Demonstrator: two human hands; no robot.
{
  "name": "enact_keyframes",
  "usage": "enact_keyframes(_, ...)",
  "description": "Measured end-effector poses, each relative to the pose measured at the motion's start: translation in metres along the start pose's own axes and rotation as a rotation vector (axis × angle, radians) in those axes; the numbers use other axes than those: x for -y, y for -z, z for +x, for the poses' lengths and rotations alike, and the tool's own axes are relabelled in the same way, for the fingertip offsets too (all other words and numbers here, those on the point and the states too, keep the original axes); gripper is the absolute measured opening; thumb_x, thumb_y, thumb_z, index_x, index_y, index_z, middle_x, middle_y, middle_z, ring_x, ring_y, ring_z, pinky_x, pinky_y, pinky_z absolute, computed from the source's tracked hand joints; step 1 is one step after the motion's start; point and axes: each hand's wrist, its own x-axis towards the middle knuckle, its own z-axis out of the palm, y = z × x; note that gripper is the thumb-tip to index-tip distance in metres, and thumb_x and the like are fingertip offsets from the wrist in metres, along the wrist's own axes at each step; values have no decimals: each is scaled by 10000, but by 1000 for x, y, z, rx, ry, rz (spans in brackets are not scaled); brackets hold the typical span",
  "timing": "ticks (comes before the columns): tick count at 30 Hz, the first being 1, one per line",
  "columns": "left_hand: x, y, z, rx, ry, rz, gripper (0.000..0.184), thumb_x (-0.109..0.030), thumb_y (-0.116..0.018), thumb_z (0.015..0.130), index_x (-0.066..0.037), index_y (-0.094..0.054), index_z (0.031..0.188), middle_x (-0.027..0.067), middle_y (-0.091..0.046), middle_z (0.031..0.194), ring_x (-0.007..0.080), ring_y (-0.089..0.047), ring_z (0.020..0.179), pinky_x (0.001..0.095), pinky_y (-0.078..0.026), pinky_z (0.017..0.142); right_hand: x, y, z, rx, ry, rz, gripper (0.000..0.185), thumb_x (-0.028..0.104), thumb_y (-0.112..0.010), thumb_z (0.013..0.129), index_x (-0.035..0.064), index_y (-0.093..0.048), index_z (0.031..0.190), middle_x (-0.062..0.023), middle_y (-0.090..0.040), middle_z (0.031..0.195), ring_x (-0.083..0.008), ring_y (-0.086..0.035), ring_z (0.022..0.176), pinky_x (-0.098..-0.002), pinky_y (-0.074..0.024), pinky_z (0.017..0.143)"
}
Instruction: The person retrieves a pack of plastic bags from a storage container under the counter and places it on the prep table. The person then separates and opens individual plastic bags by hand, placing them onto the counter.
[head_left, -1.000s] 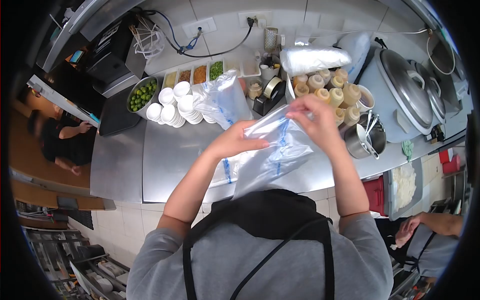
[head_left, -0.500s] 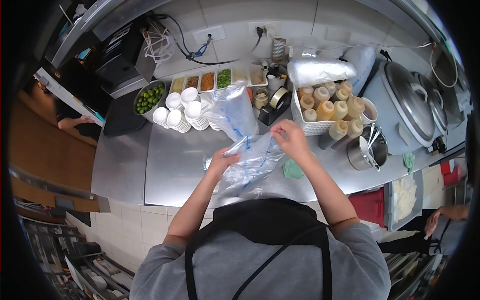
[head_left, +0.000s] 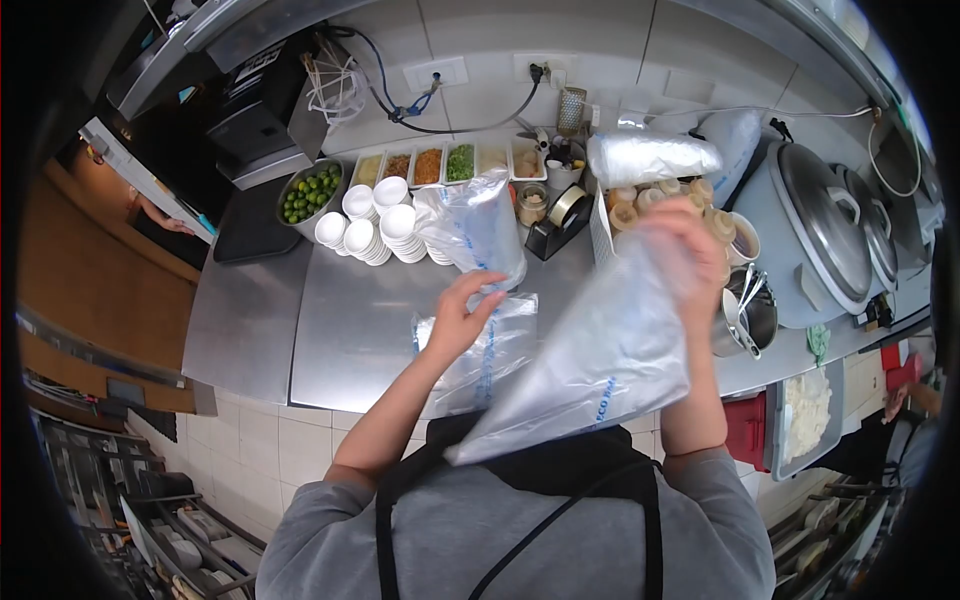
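plastic bag (head_left: pixel 610 350) swung rightward, away from left hand (head_left: pixel 464 316).
right hand (head_left: pixel 685 255) pinches its upper end, blurred; long axis slants down-left toward apron (head_left: pixel 565 468). left: fingers parted, nearest flat bags (head_left: pixel 505 340).

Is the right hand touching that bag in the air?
Touching: the head view shows the blurred right hand gripping the bag by its upper end.

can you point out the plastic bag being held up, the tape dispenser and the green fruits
plastic bag (head_left: pixel 612 350), head view: middle of its side
tape dispenser (head_left: pixel 549 238), head view: its black body, below the roll
green fruits (head_left: pixel 312 194), head view: middle of the pile
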Motion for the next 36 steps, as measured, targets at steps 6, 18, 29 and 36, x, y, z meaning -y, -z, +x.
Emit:
enact_keyframes(6,-51,-17,3,12,6,-841,348,-144,-492,831,-21,-439,1153,76,-516,1074,156,-495,973,265,-380,834,-65,-75,-44,188,-353,81,249,13,-533,756,13,-562,1003,-36,-562,828,-95,-525,745,-197,-421,652)
enact_keyframes(18,-69,50,17,-178,106,-1572,227,-155,-423,851,-9,-517,998,93,-570,930,189,-550,854,296,-430,775,-61,-68,-1,-28,-668,886,299,182,-515,822,0,-461,1053,-63,-532,930,-131,-517,838,-240,-429,733)
enact_keyframes(29,75,-6,84,-651,267,-1239,166,-52,-473,775,49,-538,889,103,-571,843,171,-560,740,264,-451,606,-219,-90,-5,-124,-887,492,163,-18,-456,769,-59,-553,894,-43,-547,712,-98,-497,574,-198,-384,490)
enact_keyframes(36,132,-49,59,-553,651,-1249,162,-11,-393,798,45,-534,855,52,-550,744,119,-504,605,227,-398,511,-260,-76,-63,-304,-1130,766,192,11,-439,792,-52,-525,951,-61,-581,786,-129,-559,661,-217,-465,586)
